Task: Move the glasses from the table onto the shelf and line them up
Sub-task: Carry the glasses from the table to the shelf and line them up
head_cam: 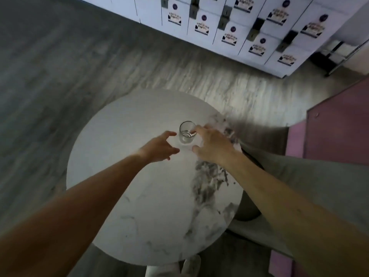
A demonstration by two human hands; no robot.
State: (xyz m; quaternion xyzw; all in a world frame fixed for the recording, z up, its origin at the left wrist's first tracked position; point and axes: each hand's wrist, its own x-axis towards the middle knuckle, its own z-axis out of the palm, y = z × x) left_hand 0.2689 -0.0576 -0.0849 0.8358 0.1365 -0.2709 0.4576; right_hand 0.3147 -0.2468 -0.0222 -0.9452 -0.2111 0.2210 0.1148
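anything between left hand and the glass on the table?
Nothing in the head view. Only bare marble tabletop shows in the small gap between the open left hand and the upright glass. The right hand touches the glass on its other side.

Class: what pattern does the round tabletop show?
The round tabletop is white marble with grey veining, in the head view.

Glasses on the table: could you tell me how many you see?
1: a clear glass stands upright on the round table, between the left hand and right hand.

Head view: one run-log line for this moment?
stage: reach | clear drinking glass: upright on round marble table | left hand: open, beside | right hand: open, fingers at rim
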